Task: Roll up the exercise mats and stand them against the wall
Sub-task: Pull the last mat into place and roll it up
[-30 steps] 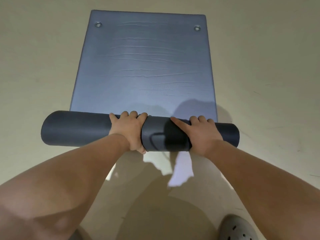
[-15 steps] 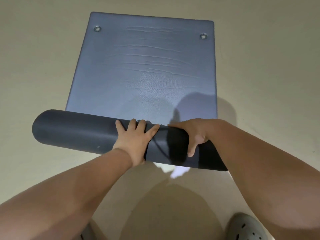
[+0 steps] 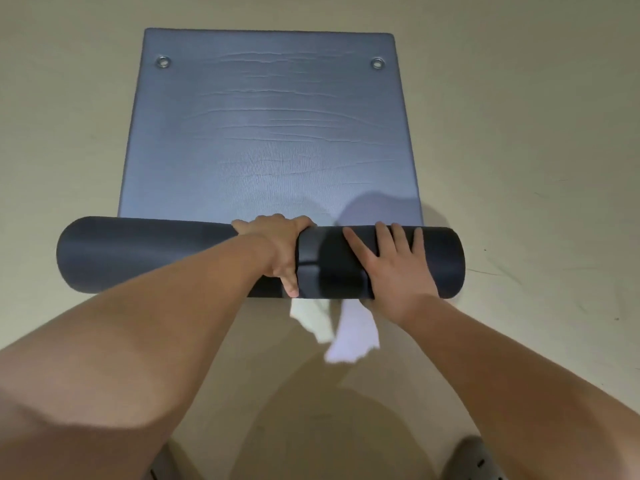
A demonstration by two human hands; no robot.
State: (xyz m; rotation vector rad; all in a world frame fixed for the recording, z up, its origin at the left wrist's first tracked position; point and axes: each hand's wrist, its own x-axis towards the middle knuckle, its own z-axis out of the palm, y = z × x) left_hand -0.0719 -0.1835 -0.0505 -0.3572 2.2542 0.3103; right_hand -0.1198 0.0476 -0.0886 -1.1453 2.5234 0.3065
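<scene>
A grey-blue exercise mat [image 3: 270, 133] lies on the floor, its near part wound into a dark roll [image 3: 138, 254] that runs left to right. Two metal eyelets sit at the mat's far corners. My left hand [image 3: 280, 247] is on the middle of the roll, its fingers curled over the roll's far side and its thumb down the near side. My right hand [image 3: 394, 265] lies flat on top of the roll's right part with straight, spread fingers.
A beige floor [image 3: 536, 168] surrounds the mat on all sides. The toe of a grey perforated shoe [image 3: 474, 459] shows at the bottom right, and another shoe edge [image 3: 162, 462] at the bottom left. Bright light patches lie on the floor just behind the roll.
The roll has turned further onto the flat part and lies level again. My right hand went from gripping over the roll to lying flat on it. My left hand now curls over it.
</scene>
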